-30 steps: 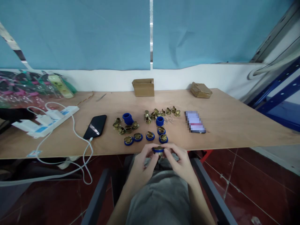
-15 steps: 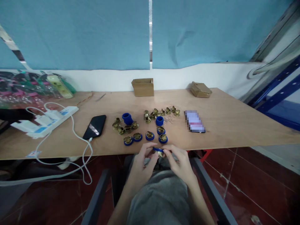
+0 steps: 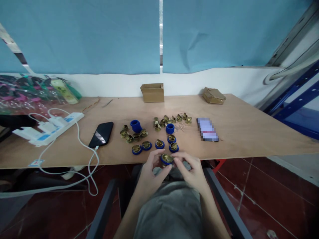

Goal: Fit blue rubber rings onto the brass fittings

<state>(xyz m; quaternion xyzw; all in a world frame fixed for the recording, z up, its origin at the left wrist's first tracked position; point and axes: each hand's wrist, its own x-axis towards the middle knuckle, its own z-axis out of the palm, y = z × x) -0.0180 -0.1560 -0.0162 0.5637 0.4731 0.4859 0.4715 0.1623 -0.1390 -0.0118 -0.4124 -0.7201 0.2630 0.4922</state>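
Between my two hands, at the table's front edge, is a round brass fitting with a blue ring (image 3: pixel 166 159) around it, its brass face tilted up. My left hand (image 3: pixel 152 171) pinches it from the left with thumb and fingers. On the other side, my right hand (image 3: pixel 188 167) grips its edge with thumb and forefinger. Just beyond lie several brass fittings seated in blue rings, one of them a ringed fitting (image 3: pixel 159 143). Plain brass fittings (image 3: pixel 137 136) are grouped behind these, beside a stack of blue rings (image 3: pixel 135 125) and a shorter blue ring stack (image 3: pixel 170 128).
A black phone (image 3: pixel 101 134) with a white cable lies left, near a white power strip (image 3: pixel 57 129). Another phone (image 3: pixel 207 129) is to the right. An open cardboard box (image 3: pixel 152 93) and a crumpled carton (image 3: pixel 213 95) stand at the back. Bottles (image 3: pixel 63 90) crowd the far left.
The brass fitting in my hands has turned from edge-on to showing its brass face. Both hands stay in nearly the same place; the things on the table have not moved.
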